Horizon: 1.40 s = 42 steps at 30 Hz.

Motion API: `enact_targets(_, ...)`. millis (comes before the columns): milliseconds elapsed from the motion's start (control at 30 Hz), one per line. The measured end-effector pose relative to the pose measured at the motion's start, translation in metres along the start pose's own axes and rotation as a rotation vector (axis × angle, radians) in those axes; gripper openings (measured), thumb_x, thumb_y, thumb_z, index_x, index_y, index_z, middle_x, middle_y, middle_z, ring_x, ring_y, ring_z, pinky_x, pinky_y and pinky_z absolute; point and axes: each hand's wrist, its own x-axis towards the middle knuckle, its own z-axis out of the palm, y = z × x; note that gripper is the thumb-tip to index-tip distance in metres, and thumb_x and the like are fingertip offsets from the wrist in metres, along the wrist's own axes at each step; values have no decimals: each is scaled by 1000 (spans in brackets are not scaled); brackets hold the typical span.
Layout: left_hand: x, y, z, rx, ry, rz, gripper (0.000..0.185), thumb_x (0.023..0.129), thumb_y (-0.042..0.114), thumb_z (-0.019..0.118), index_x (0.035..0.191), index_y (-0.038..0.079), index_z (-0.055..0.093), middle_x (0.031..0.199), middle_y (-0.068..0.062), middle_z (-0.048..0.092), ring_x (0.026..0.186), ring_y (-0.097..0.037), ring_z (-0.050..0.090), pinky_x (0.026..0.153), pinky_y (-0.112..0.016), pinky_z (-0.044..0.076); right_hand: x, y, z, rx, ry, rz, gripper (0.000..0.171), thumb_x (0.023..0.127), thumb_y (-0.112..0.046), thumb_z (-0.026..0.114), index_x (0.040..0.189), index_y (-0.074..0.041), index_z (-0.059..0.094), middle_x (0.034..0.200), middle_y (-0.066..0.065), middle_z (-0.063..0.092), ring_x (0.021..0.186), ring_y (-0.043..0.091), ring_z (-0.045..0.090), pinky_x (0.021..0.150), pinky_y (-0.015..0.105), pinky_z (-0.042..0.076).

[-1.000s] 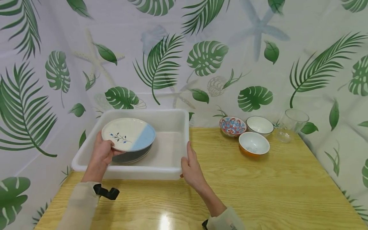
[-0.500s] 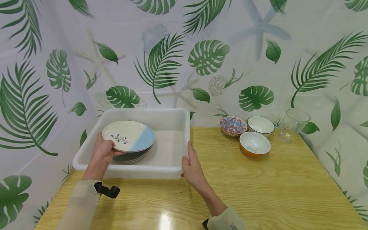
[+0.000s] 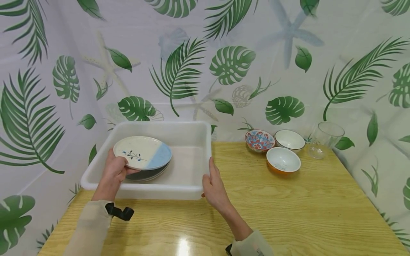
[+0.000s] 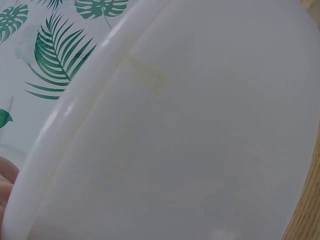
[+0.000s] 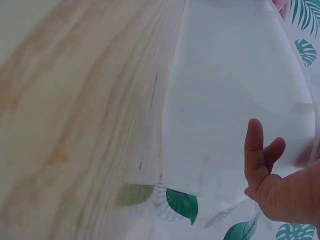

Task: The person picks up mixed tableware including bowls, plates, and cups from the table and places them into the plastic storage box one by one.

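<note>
**Plate held over the stack in the white tub**

So the left hand [image 3: 112, 173] has hold of a white and light-blue plate [image 3: 142, 153] with a little blue sprig painted on it. The thumb sits on top of the near rim and the fingers curl underneath, so it's pinched at the edge. The plate is inside the white plastic tub [image 3: 190, 133], on the left side, tilted a bit and sitting just above a small stack of darker plates [image 3: 150, 174]. Whether its far edge touches the stack I honestly can't tell from the head view.

The right hand [image 3: 214, 188] is at the tub's near right corner, fingers fairly straight and together, lying up against the outside wall with the thumb at the rim. In the right wrist view you can see the fingers [image 5: 253, 150] laid against the pale plastic. The left wrist view is basically all tub wall [image 4: 190, 140], not much help.

The tub sits on the left part of a wooden table [image 3: 288, 209]. Over at the back right, well apart from the tub, are three bowls close together: a patterned red-and-blue bowl [image 3: 259, 140], a white bowl [image 3: 289, 139] and an orange-sided bowl [image 3: 283, 160], plus a clear glass [image 3: 324, 138] beside them. A leaf-print curtain [image 3: 230, 64] hangs behind everything.
</note>
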Motion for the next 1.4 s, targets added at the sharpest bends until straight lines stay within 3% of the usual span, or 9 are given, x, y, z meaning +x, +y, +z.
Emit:
enact_targets(467,1,1,1,27,50,-37,76,92,-17,18,158,17,-1,151,-32,31,85,-22,72,63,-44,60,-1,0,0,2,0,-6,64,104,-14,32,160,-13,2,164,18,8,104,38,52,58,44,55)
enact_targets(767,1,0,0,26,35,-36,75,92,-17,18,157,15,0,150,-33,31,87,-23,72,64,-44,60,-1,-2,0,15,5,-1,64,104,-15,31,160,-11,2,163,16,10,113,42,49,61,48,55)
enact_targets(967,2,2,-1,0,15,-83,77,90,-18,17,158,13,-3,151,-34,30,84,-23,72,65,-44,60,0,-2,0,1,10,4,63,104,-13,31,160,-10,3,163,17,11,107,38,51,59,46,55)
enact_targets(1100,3,5,-3,-18,-13,-145,81,90,-18,16,157,16,-14,153,-33,25,82,-21,71,76,-51,58,0,-3,1,-4,12,4,64,104,-13,32,160,-11,3,163,17,11,104,38,52,60,47,55)
enact_targets(1233,5,6,-8,-19,-46,-190,89,87,-22,18,154,19,-23,153,-33,24,79,-20,70,90,-60,47,-1,-3,1,-6,14,1,63,104,-13,32,160,-11,3,163,17,11,108,39,51,59,46,55)
enact_targets(1400,9,5,-16,25,-83,-219,91,86,-23,21,155,15,-24,150,-32,26,78,-18,69,96,-60,43,0,-2,1,-7,15,5,63,104,-14,32,160,-12,3,163,17,11,111,39,50,59,45,56)
